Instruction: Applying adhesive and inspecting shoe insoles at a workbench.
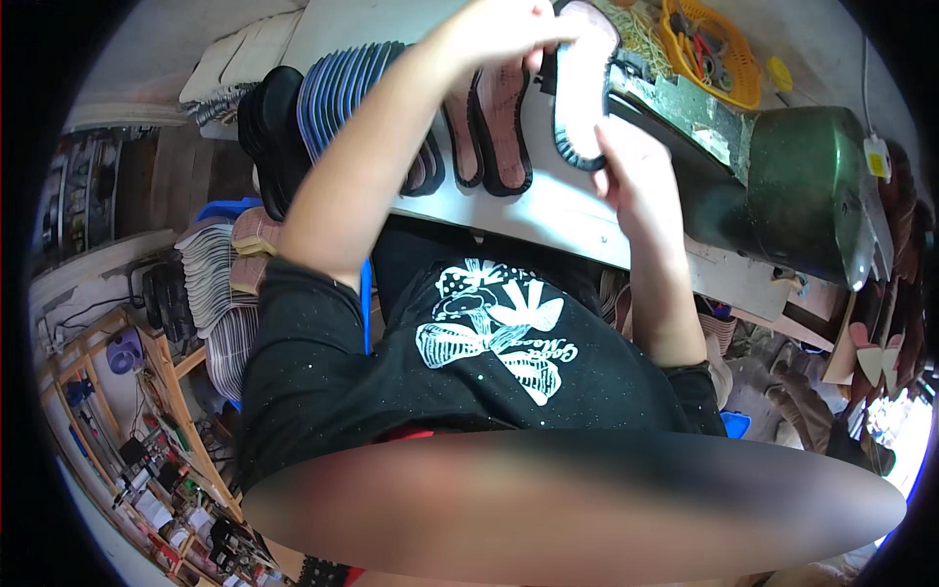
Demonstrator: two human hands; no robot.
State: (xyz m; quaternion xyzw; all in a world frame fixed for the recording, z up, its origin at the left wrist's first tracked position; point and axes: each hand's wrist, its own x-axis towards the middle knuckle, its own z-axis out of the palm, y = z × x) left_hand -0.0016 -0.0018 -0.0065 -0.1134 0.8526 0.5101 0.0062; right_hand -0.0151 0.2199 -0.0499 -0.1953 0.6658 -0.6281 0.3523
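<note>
Over the far part of the white table, a shoe insole (582, 93) with a pale face and a dark ribbed edge is held up lengthwise. My right hand (631, 161) grips its near, rounded end, thumb along the edge. At its far end my left hand (509, 29) is closed, with fingertips against the insole's side and partly out of the picture. Just left of it, two pinkish insoles with black rims, one of them this insole (505, 132), lie side by side on the table (533, 210).
A long row of stacked insoles (342, 93) stands at the left beside black soles (279, 127). On the right is a dark green sewing machine (807, 186), with a yellow basket (748, 83) of tools behind it. More insole stacks (210, 279) sit below left, near wooden shelving (181, 391).
</note>
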